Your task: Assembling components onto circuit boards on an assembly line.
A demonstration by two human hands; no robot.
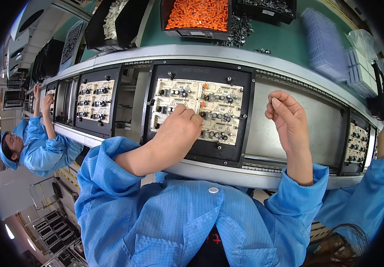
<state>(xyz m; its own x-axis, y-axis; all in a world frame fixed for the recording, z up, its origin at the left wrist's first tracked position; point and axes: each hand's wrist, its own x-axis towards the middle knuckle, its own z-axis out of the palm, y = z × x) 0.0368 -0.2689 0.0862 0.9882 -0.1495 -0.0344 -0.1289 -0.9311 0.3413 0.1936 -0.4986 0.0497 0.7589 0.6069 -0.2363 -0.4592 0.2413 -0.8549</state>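
A cream circuit board panel sits in a black carrier frame in front of me, its sections filled with capacitors and other small parts. Two small orange pieces stand out near its middle, one of them the upper orange piece. My left hand reaches over the panel's lower left part, fingers bent downward and closed. Its fingertips are hidden, so whatever they hold cannot be made out. To the right of the carrier, my right hand is raised above the conveyor, thumb and fingers pinched together around something too small to name.
Beyond the rail stand a bin of orange parts, dark bins and a loose pile of small metallic parts. Clear plastic trays are stacked at right. More carriers line the conveyor. Co-workers in blue work on either side.
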